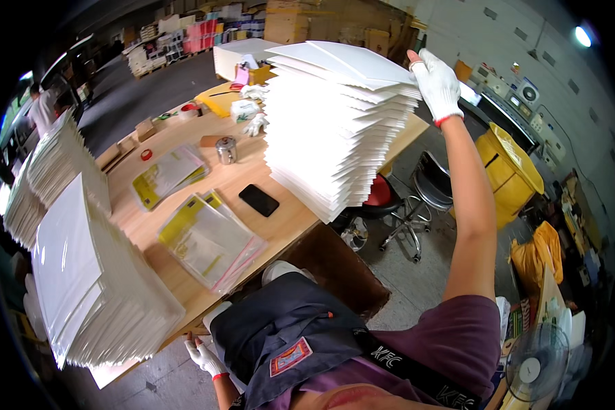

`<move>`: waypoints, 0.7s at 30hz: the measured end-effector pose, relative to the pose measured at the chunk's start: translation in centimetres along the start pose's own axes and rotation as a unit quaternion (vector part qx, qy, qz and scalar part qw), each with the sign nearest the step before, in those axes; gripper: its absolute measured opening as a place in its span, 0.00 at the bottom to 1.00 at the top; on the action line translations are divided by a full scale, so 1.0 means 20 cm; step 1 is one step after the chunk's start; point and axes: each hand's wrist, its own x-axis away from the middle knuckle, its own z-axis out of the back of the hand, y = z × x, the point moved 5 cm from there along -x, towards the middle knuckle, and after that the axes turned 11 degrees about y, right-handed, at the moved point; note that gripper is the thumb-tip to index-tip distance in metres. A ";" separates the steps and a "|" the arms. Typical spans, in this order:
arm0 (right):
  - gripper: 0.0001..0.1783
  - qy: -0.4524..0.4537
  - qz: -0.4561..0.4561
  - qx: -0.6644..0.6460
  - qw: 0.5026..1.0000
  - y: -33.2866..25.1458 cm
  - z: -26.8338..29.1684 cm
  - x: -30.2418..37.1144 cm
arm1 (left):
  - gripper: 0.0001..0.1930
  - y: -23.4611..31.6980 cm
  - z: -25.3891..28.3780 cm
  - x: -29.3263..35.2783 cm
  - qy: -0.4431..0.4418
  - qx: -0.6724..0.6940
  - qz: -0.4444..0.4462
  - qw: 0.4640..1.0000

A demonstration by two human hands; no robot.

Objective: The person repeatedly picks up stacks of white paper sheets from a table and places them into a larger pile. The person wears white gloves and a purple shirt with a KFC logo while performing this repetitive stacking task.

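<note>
A tall, uneven stack of flat white card-like pieces (328, 130) rises from the right part of the wooden table (242, 174). My right hand (436, 82), in a white glove with a bare fingertip showing, is at the right corner of the stack's top. Its fingers look stretched out along that edge, partly turned away. Low by the table's near edge, my left hand (203, 357) hangs gloved, with fingers apart and nothing in it. Closest to it stands a stack of white pieces in clear plastic sleeves (109, 287).
Clear bags with yellow print (208, 239), a black phone (258, 199), a metal canister (226, 149) and tape rolls (188, 111) lie on the table. More sleeved stacks (65, 164) stand left. Right are a wheeled chair (430, 181), yellow bin (506, 174) and fan (536, 362).
</note>
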 end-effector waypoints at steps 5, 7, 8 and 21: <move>0.32 -0.167 -0.341 -0.058 0.924 0.53 -0.16 0.07 | 0.16 0.20 -0.20 0.08 -0.072 -0.098 -0.160 0.980; 0.22 -0.151 -0.462 -0.313 0.816 0.65 -0.30 0.15 | 0.16 0.28 -0.23 0.10 -0.103 -0.121 -0.162 0.974; 0.21 -0.141 -0.472 -0.335 0.803 0.65 -0.31 0.17 | 0.15 0.32 -0.24 0.11 -0.116 -0.134 -0.162 0.971; 0.12 -0.110 -0.494 -0.393 0.768 0.65 -0.33 0.17 | 0.14 0.36 -0.26 0.15 -0.153 -0.163 -0.188 0.956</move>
